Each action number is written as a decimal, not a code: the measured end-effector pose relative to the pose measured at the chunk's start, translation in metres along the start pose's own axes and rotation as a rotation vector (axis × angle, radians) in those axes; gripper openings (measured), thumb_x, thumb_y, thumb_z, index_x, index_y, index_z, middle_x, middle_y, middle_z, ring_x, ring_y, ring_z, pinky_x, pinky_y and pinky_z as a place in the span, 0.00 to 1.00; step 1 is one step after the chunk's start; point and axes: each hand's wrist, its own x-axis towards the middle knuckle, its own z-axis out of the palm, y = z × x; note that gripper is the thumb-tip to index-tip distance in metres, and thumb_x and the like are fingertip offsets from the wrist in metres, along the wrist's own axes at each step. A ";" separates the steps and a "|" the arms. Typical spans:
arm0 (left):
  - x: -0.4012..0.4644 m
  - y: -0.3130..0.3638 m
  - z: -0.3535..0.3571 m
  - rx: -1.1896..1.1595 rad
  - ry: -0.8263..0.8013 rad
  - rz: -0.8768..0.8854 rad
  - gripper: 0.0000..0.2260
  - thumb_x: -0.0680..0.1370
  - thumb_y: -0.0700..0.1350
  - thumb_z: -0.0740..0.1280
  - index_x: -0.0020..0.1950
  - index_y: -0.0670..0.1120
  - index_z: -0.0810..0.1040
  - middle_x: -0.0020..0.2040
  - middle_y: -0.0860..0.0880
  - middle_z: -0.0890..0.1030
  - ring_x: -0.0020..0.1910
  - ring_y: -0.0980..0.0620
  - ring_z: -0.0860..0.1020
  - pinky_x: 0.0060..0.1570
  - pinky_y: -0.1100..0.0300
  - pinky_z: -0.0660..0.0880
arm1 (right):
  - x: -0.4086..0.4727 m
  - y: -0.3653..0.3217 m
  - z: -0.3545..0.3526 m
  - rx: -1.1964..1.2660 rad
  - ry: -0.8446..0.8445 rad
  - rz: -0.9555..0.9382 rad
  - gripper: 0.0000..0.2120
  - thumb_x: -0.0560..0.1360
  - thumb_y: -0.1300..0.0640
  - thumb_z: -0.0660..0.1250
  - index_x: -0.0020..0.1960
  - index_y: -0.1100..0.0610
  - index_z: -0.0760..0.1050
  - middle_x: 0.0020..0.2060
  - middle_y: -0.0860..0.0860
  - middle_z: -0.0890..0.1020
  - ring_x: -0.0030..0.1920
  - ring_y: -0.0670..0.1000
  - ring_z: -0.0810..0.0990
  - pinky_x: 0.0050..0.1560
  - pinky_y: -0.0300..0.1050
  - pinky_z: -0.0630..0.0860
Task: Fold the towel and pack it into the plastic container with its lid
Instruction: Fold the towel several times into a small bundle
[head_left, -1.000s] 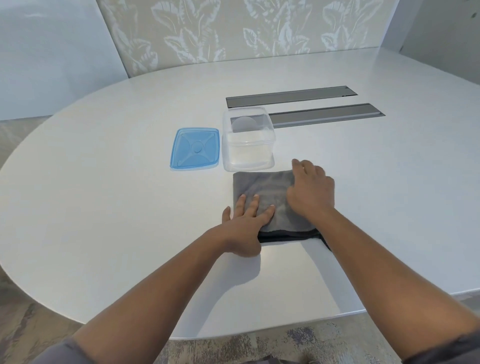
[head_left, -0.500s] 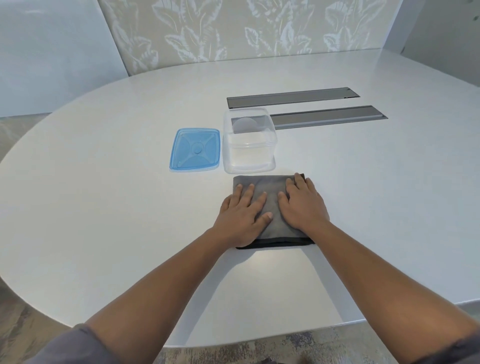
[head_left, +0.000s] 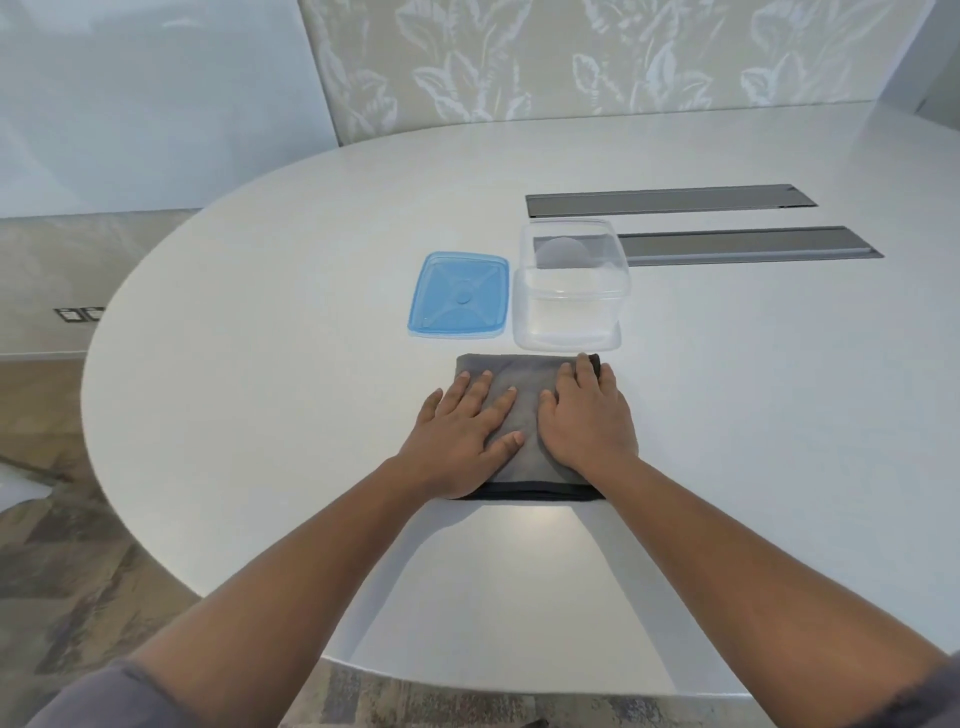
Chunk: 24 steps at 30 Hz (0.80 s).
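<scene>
A grey towel (head_left: 527, 384), folded into a thick square with a dark hem along its near edge, lies on the white table. My left hand (head_left: 462, 434) rests flat on its left half, fingers spread. My right hand (head_left: 589, 421) lies flat on its right half, fingertips at the far right corner. Both hands press down and grip nothing. Just beyond the towel stands the clear plastic container (head_left: 569, 332), empty and uncovered. The blue lid (head_left: 460, 296) lies flat on the table to the container's left.
The white oval table (head_left: 260, 364) curves away on the left and near side, with floor below. Two long grey metal cover strips (head_left: 670, 200) are set into the tabletop behind and right of the container. A leaf-patterned wall panel stands behind.
My left hand moved from the towel's near left edge up onto its left half. My right hand slid from the far right corner toward the middle. The view shifted left.
</scene>
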 end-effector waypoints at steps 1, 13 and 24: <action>-0.001 -0.002 -0.001 -0.030 -0.004 0.000 0.30 0.82 0.68 0.47 0.83 0.62 0.46 0.85 0.52 0.43 0.83 0.50 0.38 0.80 0.46 0.41 | 0.000 -0.002 0.001 -0.005 -0.001 -0.003 0.30 0.84 0.45 0.49 0.82 0.58 0.56 0.83 0.55 0.53 0.82 0.61 0.50 0.79 0.56 0.55; 0.059 -0.043 -0.043 -0.576 0.182 -0.224 0.15 0.80 0.54 0.66 0.66 0.54 0.79 0.63 0.52 0.81 0.65 0.46 0.76 0.69 0.45 0.70 | -0.001 -0.001 0.001 -0.002 0.028 -0.019 0.29 0.84 0.45 0.51 0.81 0.58 0.60 0.83 0.55 0.57 0.81 0.61 0.54 0.78 0.56 0.57; 0.080 -0.044 -0.056 -0.539 0.091 -0.078 0.11 0.84 0.53 0.62 0.48 0.48 0.76 0.44 0.53 0.78 0.44 0.53 0.74 0.44 0.57 0.69 | -0.001 0.000 0.001 -0.028 0.028 -0.014 0.30 0.83 0.44 0.51 0.81 0.57 0.60 0.82 0.54 0.58 0.80 0.61 0.56 0.77 0.56 0.58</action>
